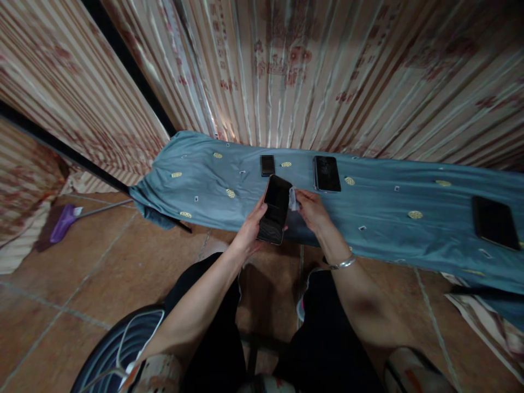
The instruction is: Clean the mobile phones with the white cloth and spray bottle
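A seated person looks down at both bare hands, held over the near edge of a low surface draped in a blue cloth (368,218). The left hand (249,229) grips a dark phone (275,209) from its left side, fingers curled around the edge and thumb on the rim, the black screen facing up and tilted. The right hand (311,210) pinches a small white wipe (293,199) between thumb and fingertips, pressed against the phone's right edge near its top.

Three more devices lie flat on the cloth, well apart from each other: a small phone (267,165) just beyond the held one, a larger phone (326,173) to its right, and a tablet (495,222) close to the cloth's near edge at far right. The stretch of cloth between the larger phone and the tablet is bare.

Striped curtains (327,71) hang directly behind the cloth's far edge. Below the hands, tiled floor (82,273) shows between the person's knees and spreads to the left, where a purple broom (63,222) lies. A silver bracelet (343,263) circles the right wrist.
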Demonstrator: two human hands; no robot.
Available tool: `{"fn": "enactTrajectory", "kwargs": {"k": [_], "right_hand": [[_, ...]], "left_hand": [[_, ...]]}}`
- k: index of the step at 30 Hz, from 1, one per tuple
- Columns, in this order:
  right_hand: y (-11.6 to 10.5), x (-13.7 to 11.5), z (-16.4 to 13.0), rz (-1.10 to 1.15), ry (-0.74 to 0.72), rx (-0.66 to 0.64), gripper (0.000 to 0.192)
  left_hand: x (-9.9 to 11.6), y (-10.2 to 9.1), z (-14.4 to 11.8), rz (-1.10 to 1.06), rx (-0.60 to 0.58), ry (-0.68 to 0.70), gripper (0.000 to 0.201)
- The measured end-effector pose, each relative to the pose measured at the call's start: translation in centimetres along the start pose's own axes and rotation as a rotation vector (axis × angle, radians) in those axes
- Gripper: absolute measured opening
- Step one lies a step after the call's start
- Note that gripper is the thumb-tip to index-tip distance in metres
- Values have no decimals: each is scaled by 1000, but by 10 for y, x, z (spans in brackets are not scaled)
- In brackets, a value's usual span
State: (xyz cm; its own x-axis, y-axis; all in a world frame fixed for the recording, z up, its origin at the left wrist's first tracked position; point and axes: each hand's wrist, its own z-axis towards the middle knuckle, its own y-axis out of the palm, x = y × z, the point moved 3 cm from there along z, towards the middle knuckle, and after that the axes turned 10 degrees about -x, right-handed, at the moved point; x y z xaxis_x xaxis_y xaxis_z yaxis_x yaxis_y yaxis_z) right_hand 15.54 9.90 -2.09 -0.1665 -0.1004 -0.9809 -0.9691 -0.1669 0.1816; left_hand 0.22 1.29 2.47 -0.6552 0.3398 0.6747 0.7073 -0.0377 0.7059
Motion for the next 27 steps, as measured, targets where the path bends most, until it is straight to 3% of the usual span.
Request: {"fn": "enactTrajectory", "kwargs": {"k": [9, 16, 27], "right_hand": [[20, 10, -10, -66, 60, -68, 37], [34, 6, -21, -137, 32, -125, 48], [52, 9, -41, -185, 52, -255, 46]], "left_hand": [[13, 0, 6, 43, 21, 136, 55], [17, -13, 11, 32, 105, 157, 53], [27, -21, 16, -56, 143, 185, 50]]}}
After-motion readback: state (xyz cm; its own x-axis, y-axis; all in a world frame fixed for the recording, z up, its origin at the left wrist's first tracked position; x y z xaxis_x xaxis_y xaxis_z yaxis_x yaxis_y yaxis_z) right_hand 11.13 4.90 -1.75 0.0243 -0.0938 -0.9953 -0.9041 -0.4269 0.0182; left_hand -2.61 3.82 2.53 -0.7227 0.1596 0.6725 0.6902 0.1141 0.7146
